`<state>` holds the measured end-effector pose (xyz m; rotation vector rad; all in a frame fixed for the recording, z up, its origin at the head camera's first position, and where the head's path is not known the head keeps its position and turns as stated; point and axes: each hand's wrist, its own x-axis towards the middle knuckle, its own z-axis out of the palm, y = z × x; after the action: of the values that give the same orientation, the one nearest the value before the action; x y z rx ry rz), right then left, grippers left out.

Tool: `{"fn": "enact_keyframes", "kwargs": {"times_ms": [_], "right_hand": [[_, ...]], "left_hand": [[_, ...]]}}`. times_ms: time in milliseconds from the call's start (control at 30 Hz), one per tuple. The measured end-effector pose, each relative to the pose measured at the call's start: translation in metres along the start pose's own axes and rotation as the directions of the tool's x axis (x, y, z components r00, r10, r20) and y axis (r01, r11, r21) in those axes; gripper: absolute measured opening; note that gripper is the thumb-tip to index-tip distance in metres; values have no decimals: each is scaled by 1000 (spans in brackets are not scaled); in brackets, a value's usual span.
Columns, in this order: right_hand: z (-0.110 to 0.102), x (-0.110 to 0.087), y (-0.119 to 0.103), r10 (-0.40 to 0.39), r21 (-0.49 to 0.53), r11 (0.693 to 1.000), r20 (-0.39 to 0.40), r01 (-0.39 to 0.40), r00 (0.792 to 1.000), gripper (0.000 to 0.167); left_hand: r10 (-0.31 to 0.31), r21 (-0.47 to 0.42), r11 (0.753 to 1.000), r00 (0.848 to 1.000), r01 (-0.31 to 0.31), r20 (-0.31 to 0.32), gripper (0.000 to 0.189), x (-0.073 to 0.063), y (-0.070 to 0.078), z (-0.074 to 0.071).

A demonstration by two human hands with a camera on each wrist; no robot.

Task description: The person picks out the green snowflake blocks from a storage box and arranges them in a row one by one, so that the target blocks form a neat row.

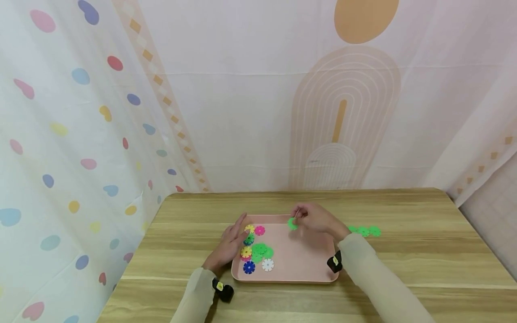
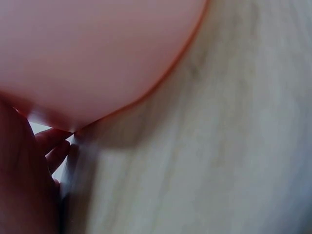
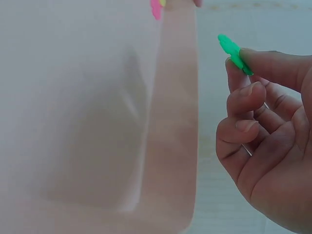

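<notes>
A green notched plastic disc [image 1: 292, 224] is pinched between the thumb and index finger of my right hand [image 1: 314, 218], above the far side of the pink tray [image 1: 313, 280]. In the right wrist view the disc [image 3: 234, 53] is seen nearly edge-on, and the other fingers of the hand [image 3: 273, 131] are curled. My left hand [image 1: 227, 246] lies along the tray's left rim with its fingers extended, the thumb reaching over the inside. Beneath and beside it, several notched discs lie in the tray's left half: a green heap [image 1: 260, 251], a white disc [image 1: 268, 264] and a dark blue disc [image 1: 248, 268].
Several green discs [image 1: 363, 231] sit in a row on the wooden table [image 1: 424, 251], right of the tray and partly behind the right forearm. A pink disc [image 1: 260, 230] lies near the tray's far left corner. A patterned curtain [image 1: 242, 89] hangs behind the table.
</notes>
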<state>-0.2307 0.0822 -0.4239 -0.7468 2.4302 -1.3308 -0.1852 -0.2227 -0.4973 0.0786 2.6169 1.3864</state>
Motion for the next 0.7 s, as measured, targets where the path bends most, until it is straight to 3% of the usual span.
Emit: {"fn": "enact_keyframes", "kwargs": {"times_ms": [133,700], "right_hand": [[-9,-6,5,11,55,998,-15,-10,1000,10],[-49,-39,26,65,106,993,-96,-54,993,16]], "left_hand": [[0,1,1000,1000,0,-1,63,1,0,1],[31,47,998,999,-32,3,62,1,-1,0]]}}
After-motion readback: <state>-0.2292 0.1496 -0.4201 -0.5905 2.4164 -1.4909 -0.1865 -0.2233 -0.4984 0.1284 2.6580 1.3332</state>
